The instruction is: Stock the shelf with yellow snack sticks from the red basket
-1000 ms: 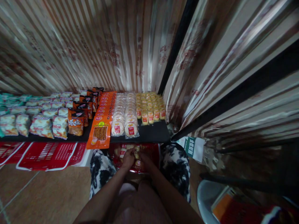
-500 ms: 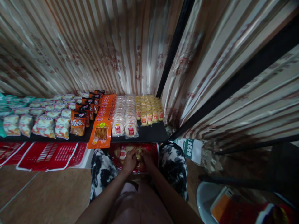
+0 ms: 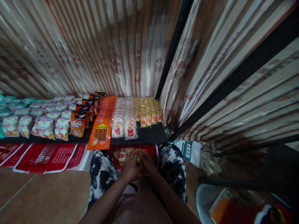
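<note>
Both hands are down inside a red plastic basket between my knees, below the shelf's front edge. My left hand curls its fingers round small yellow wrapped snacks. From the other side, my right hand closes on the same snacks, and the two hands nearly meet. My fingers cover most of what they hold. Left of my hands in the basket lie round pale wrapped biscuits with red labels. Matching small yellow snacks stand in rows at the shelf's right end.
On the black shelf are rows of round wrapped biscuits, orange flat packets, orange-black bags and white bags. A second red basket sits at left. A black post rises at the shelf's right corner.
My left hand has shifted slightly right and turned over the yellow snacks, so less of them shows. My right hand has come a little closer to it.
</note>
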Demonstrator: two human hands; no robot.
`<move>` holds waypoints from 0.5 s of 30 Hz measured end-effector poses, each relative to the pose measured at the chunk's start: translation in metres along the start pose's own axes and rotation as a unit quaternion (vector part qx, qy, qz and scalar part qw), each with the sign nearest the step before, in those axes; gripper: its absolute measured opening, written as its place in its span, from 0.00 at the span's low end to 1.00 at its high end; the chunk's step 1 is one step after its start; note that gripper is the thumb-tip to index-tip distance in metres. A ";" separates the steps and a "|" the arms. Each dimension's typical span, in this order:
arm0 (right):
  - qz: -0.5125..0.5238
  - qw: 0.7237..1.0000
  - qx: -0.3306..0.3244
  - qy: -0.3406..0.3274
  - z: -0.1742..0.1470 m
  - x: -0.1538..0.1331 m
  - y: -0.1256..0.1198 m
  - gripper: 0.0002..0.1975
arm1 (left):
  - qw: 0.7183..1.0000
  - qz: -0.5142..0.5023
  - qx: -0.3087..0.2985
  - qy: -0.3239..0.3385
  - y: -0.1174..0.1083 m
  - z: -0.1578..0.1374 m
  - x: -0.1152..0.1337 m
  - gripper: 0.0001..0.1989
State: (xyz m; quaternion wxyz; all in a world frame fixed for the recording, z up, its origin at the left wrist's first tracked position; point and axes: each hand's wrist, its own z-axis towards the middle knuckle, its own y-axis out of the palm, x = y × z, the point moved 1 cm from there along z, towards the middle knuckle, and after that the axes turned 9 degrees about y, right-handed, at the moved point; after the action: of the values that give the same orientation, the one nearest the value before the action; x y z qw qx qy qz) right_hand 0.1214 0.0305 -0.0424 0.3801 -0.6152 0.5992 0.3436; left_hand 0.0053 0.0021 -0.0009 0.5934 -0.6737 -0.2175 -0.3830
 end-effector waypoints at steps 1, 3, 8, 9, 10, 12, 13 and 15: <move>-0.003 1.000 0.002 0.003 -0.003 -0.003 -0.001 0.13 | 1.000 0.009 -0.004 0.003 -0.001 -0.001 0.002 0.22; -0.003 1.000 0.001 0.010 -0.008 -0.008 -0.003 0.13 | 1.000 0.017 -0.002 -0.002 -0.002 -0.001 0.004 0.20; 0.031 0.999 -0.029 0.026 -0.016 -0.018 -0.005 0.14 | 0.997 -0.038 0.056 -0.039 -0.004 0.001 0.009 0.16; 0.038 0.998 -0.031 0.026 -0.016 -0.018 -0.006 0.15 | 0.995 -0.054 0.065 -0.049 -0.005 0.001 0.010 0.15; 0.043 0.998 -0.029 0.025 -0.016 -0.019 -0.006 0.16 | 0.993 -0.065 0.072 -0.060 -0.007 0.002 0.011 0.15; 0.042 0.999 -0.018 0.019 -0.016 -0.020 -0.007 0.17 | 0.991 -0.082 0.076 -0.078 -0.010 0.003 0.012 0.15; 0.037 0.999 -0.014 0.016 -0.015 -0.020 -0.008 0.18 | 0.989 -0.091 0.077 -0.087 -0.011 0.003 0.012 0.16; 0.024 1.000 -0.012 0.016 -0.015 -0.021 -0.009 0.18 | 0.985 -0.112 0.079 -0.106 -0.012 0.003 0.009 0.17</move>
State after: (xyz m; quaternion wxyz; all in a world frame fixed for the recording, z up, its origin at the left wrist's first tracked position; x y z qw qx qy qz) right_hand 0.1292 0.0277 -0.0160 0.3545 -0.6104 0.6158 0.3501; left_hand 0.0027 0.0060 0.0139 0.5712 -0.6331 -0.3829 -0.3553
